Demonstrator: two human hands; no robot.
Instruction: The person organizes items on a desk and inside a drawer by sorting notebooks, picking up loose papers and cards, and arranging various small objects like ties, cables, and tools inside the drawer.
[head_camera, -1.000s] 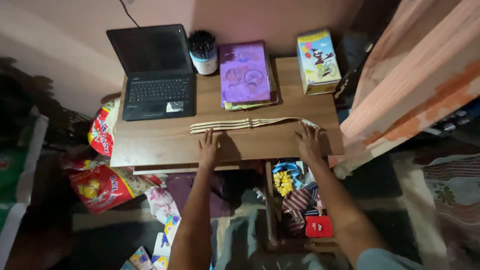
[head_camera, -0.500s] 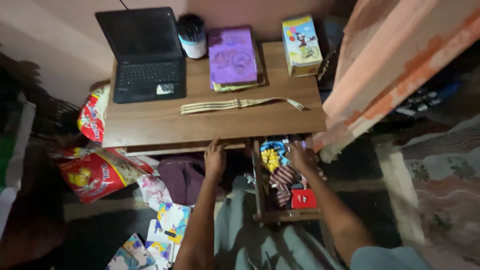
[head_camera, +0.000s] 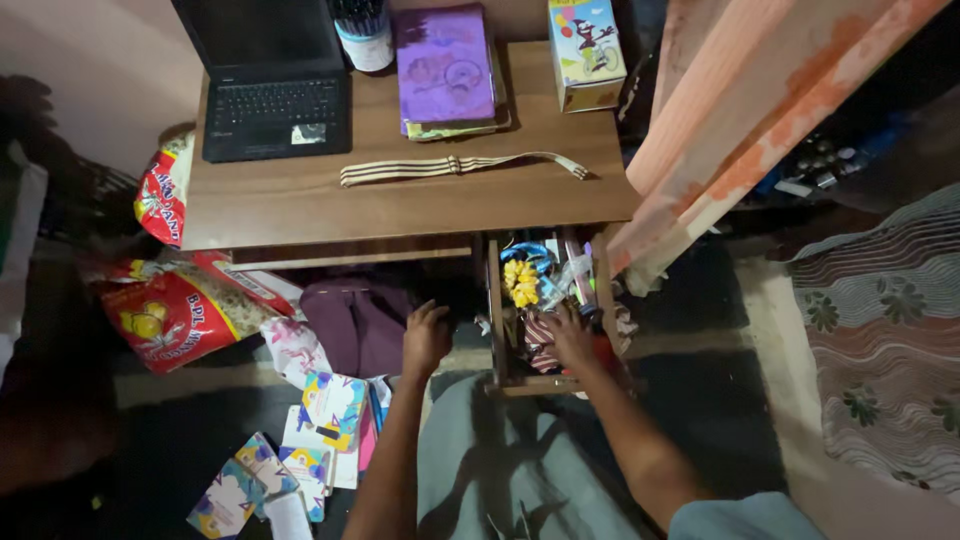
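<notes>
the open wooden drawer (head_camera: 497, 330) under the right part of the counter (head_camera: 300, 205) serves as the landmark here. the right hand (head_camera: 570, 335) is inside the drawer, resting palm-down on the clutter near its front end; its grip looks loose, fingers spread over a striped cloth (head_camera: 540, 335), and whether it actually clasps anything cannot be told. deeper in the drawer, beyond the hand, lie a yellow flower-like scrunchie (head_camera: 521, 282) and some blue and clear plastic bits (head_camera: 560, 270).

the left hand (head_camera: 426, 338) hovers just left of the drawer, below the counter edge, fingers curled loosely and holding nothing, close to the drawer's left wall but not clearly touching it. further left of the drawer sits a purple bag (head_camera: 355, 325) on the floor, then a red printed sack (head_camera: 165, 320), and a second red packet (head_camera: 155, 200) beside the counter's left end. in front of the drawer and to its left, colourful booklets (head_camera: 320, 430) lie scattered on the floor.

above the drawer, on the counter, a striped beige strap (head_camera: 450, 166) lies flat and stretched out. behind it stand a black laptop (head_camera: 270, 90), a cup of pens (head_camera: 363, 30), a purple book (head_camera: 445, 65) on a small stack, and a colourful box (head_camera: 587, 50). to the right of the drawer hangs an orange and pink curtain (head_camera: 760, 120).
</notes>
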